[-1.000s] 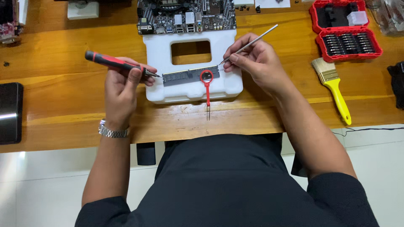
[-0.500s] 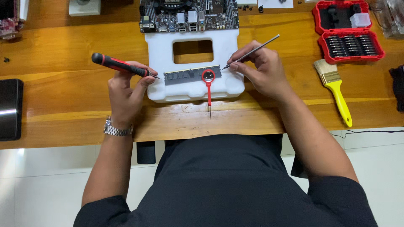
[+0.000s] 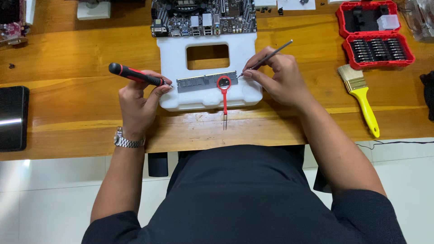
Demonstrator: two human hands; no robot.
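The memory stick [image 3: 207, 82] lies on the white foam block [image 3: 181, 54] between both hands. The left hand [image 3: 140, 101] grips a screwdriver [image 3: 135, 75]; the right hand [image 3: 275, 74] pinches a metal pick [image 3: 266, 57] at its end.

Grey memory module [image 3: 207, 82]: flat, lengthwise across white foam block [image 3: 181, 49], near its front edge. Red-and-black screwdriver [image 3: 135, 75]: tilted, tip at module's left end. Thin metal probe [image 3: 266, 58]: slanted, tip at module's right end.

Bright, even light; sharp focus
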